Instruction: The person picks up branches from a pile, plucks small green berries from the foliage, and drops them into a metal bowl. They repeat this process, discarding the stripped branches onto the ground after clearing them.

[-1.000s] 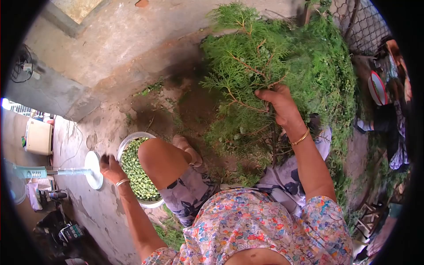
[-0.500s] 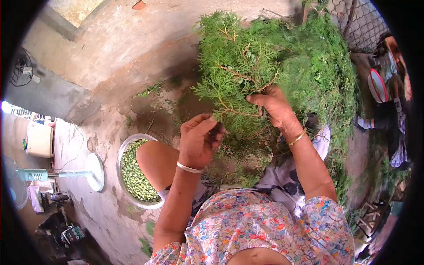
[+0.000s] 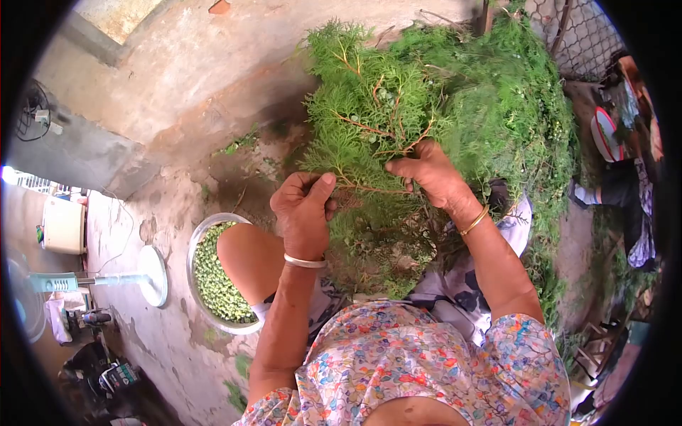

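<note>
My right hand (image 3: 435, 176) is closed round the stem of a leafy conifer branch (image 3: 376, 106), holding it up in front of me. The branch has reddish-brown twigs, feathery green leaves and small pale green cones. At the branch's left edge, my left hand (image 3: 304, 213) is closed, its thumb pressed against the curled fingers. Whether anything is between those fingers is hidden. Left of my bare knee stands a metal basin (image 3: 190, 266) holding a heap of small green cones (image 3: 220, 277), partly covered by the knee.
A large pile of cut conifer branches (image 3: 511, 99) lies beyond my right hand. On the left are a pedestal fan (image 3: 153, 277) and a cream-coloured box (image 3: 65, 224). A red-rimmed white basin (image 3: 606, 135) is at the far right, near a person's leg (image 3: 614, 195).
My left hand has moved left and slightly up. My right hand has shifted a little to the left, the branch moving left with it.
</note>
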`<move>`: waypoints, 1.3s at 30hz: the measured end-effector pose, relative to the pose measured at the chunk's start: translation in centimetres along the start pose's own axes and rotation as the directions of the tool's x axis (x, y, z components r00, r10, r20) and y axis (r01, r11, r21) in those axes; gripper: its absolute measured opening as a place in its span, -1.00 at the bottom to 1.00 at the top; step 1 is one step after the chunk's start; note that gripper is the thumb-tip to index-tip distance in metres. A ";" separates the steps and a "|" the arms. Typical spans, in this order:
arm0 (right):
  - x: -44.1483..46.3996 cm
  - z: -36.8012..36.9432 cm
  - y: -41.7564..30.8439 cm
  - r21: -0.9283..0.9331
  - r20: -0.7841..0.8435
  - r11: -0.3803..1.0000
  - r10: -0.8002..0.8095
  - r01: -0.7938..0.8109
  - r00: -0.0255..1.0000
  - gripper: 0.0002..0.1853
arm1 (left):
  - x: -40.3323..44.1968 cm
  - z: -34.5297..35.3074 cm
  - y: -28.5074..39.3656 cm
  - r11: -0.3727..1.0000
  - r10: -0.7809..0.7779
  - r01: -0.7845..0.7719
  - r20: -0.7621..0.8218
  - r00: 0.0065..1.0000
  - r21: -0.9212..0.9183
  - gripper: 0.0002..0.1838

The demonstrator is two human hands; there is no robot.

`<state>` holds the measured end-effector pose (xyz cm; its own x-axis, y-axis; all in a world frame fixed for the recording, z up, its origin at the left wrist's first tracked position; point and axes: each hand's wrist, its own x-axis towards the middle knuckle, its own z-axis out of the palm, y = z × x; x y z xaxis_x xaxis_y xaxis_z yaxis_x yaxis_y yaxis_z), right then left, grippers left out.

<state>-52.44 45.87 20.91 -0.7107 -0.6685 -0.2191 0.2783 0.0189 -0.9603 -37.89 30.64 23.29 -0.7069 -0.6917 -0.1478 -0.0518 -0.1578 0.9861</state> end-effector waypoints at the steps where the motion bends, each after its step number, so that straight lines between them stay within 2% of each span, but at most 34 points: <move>1: 0.0 -0.1 0.0 -0.012 0.025 1.000 -0.014 0.014 1.000 -0.87 | 0.1 0.2 -0.2 0.995 0.071 -0.068 -0.043 0.997 0.067 -0.90; 2: 0.1 0.0 0.2 -0.012 0.026 1.000 -0.011 0.011 1.000 -0.87 | 0.1 0.3 -0.5 0.982 0.145 -0.134 -0.078 0.986 0.136 -0.91; 3: 0.2 0.3 0.3 0.004 -0.017 1.000 -0.012 0.012 1.000 -0.86 | 0.2 0.3 -0.9 0.982 0.142 -0.130 -0.077 0.987 0.137 -0.91; 5: 0.2 0.1 0.4 0.022 -0.067 1.000 -0.010 0.011 0.998 -0.85 | 0.6 0.1 -1.5 0.906 0.309 -0.234 -0.174 0.935 0.353 -0.93; 6: 0.1 0.0 0.3 0.013 -0.103 1.000 -0.003 0.004 0.995 -0.85 | 1.1 -0.7 -1.6 0.906 0.306 -0.232 -0.169 0.937 0.355 -0.93; 8: 0.4 -0.7 0.7 -0.017 -0.140 1.000 -0.001 -0.001 0.990 -0.82 | 2.2 -2.4 -1.2 0.992 0.092 -0.109 -0.222 0.971 -0.068 -0.92; 9: 0.4 -0.7 0.5 -0.017 -0.137 1.000 -0.005 0.003 0.991 -0.82 | 2.2 -2.6 -1.2 0.991 0.097 -0.115 -0.224 0.970 -0.066 -0.92; 11: 0.1 -0.4 -0.2 -0.007 -0.169 1.000 0.002 -0.003 0.986 -0.82 | 1.7 -2.8 -0.3 0.995 0.010 -0.014 -0.035 0.999 -0.102 -0.89; 12: 0.1 -0.3 -0.3 -0.008 -0.178 1.000 0.013 -0.015 0.984 -0.83 | 1.1 -2.3 0.0 0.996 -0.075 0.075 0.004 0.997 -0.051 -0.85; 13: 0.2 -0.3 -0.4 -0.010 -0.174 1.000 0.012 -0.014 0.985 -0.83 | 0.8 -1.6 -0.1 0.996 -0.073 0.073 0.000 0.997 -0.052 -0.85; 15: 0.0 -0.4 -0.4 -0.029 -0.140 1.000 -0.001 -0.003 0.990 -0.83 | 0.1 -0.4 -0.7 0.982 -0.161 0.174 0.152 0.975 -0.071 -0.84; 16: -0.2 -0.3 -0.5 -0.032 -0.143 0.999 0.001 -0.005 0.990 -0.83 | -0.1 -0.1 -0.8 0.981 -0.164 0.177 0.154 0.974 -0.075 -0.84; 18: -0.6 -0.1 -0.8 -0.015 -0.139 1.000 0.003 -0.005 0.990 -0.83 | -0.5 0.3 -0.9 0.975 -0.197 0.222 0.359 0.912 -0.030 -0.85; 19: -0.5 -0.3 -0.7 -0.014 -0.143 1.000 0.003 -0.005 0.990 -0.83 | -0.6 0.3 -1.1 0.974 -0.197 0.223 0.362 0.911 -0.029 -0.85; 21: -0.3 -0.6 -0.3 -0.077 -0.086 0.997 0.024 -0.031 0.996 -0.83 | -0.8 0.2 -1.7 0.985 -0.158 0.170 0.241 0.957 -0.029 -0.86; 22: -0.4 -0.5 -0.4 -0.075 -0.087 0.997 0.025 -0.031 0.996 -0.83 | -0.7 0.0 -1.5 0.985 -0.159 0.171 0.242 0.957 -0.027 -0.86; 24: -0.8 -0.1 -0.9 -0.047 -0.069 0.999 0.011 -0.014 0.998 -0.84 | -0.5 -0.6 -1.2 0.989 -0.058 0.043 0.101 0.993 0.142 -0.88; 25: -0.7 0.0 -0.7 -0.047 -0.066 0.999 0.012 -0.015 0.998 -0.84 | -0.5 -0.5 -1.2 0.989 -0.058 0.044 0.098 0.994 0.142 -0.88; 27: -0.5 0.0 -0.1 -0.010 -0.081 0.999 0.037 -0.038 0.996 -0.87 | -0.7 -0.3 -1.6 0.998 -0.036 0.039 -0.069 0.997 0.047 -0.86; 28: -0.6 -0.4 -0.2 -0.034 -0.074 0.999 0.019 -0.022 0.997 -0.86 | 0.0 -1.2 -2.1 0.998 -0.038 0.041 -0.066 0.997 0.048 -0.86; 30: -0.6 -0.9 -0.2 -0.033 -0.125 0.999 0.015 -0.019 0.992 -0.85 | 2.1 -4.1 -3.2 0.926 -0.106 0.039 -0.160 0.981 -0.374 -0.81; 31: -0.5 -1.1 -0.2 -0.032 -0.170 0.999 0.009 -0.015 0.985 -0.85 | 1.8 -4.3 -2.5 0.927 -0.105 0.040 -0.156 0.982 -0.373 -0.81; 33: -0.5 -1.3 -0.6 -0.015 -0.177 1.000 0.011 -0.014 0.984 -0.85 | 0.0 -4.9 -0.7 0.914 -0.238 0.239 0.044 0.970 -0.328 -0.75; 34: -0.4 -1.3 -0.7 -0.002 -0.177 1.000 0.015 -0.015 0.984 -0.84 | -0.2 -5.4 -1.9 0.911 -0.293 0.308 0.095 0.951 -0.274 -0.73; 35: -0.4 -1.2 -0.7 0.008 -0.177 1.000 0.017 -0.016 0.984 -0.84 | -1.1 -4.8 -1.8 0.911 -0.294 0.308 0.092 0.951 -0.274 -0.73; 37: -0.3 -1.1 -0.6 0.012 -0.182 1.000 0.014 -0.012 0.983 -0.84 | -2.9 -2.2 -1.8 0.896 -0.315 0.382 0.283 0.906 -0.227 -0.77; 38: -0.4 -1.2 -0.6 0.015 -0.190 1.000 0.011 -0.008 0.982 -0.84 | -3.4 -1.2 -2.6 0.893 -0.318 0.387 0.287 0.904 -0.231 -0.77; 39: -0.4 -1.2 -0.5 0.018 -0.199 1.000 0.008 -0.004 0.980 -0.84 | -3.8 -0.3 -3.6 0.985 -0.148 0.166 0.262 0.954 -0.045 -0.79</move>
<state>-53.06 47.07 21.23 -0.8227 -0.5072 -0.2567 0.2933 0.0081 -0.9560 -34.80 33.61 20.26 -0.8513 -0.4515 -0.2672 -0.1361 -0.3019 0.9436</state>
